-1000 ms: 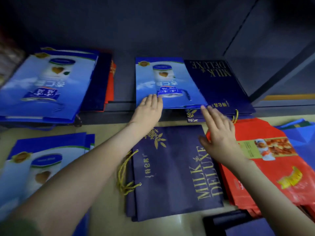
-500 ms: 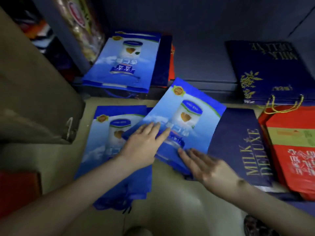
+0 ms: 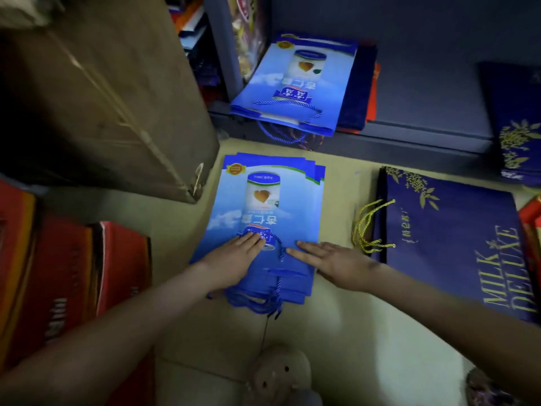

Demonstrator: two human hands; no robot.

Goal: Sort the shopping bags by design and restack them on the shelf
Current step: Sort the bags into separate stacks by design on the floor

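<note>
1. two flat hands: the left hand [image 3: 234, 260] lies open, fingers straight, on the near end of the blue bag stack [image 3: 263, 200] on the floor.
2. the right hand [image 3: 336, 265], also open, presses the stack's near right edge.
3. the stack's long axis runs away from the person, toward the matching blue pile [image 3: 298, 83] on the shelf [image 3: 424, 106] beyond.

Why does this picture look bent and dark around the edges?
Head view: the wide-angle lens bows the cardboard box and shelf edge; corners fall dark, the blue bags under the left hand and right hand are lit best; the navy bag on the shelf is blurred.
</note>
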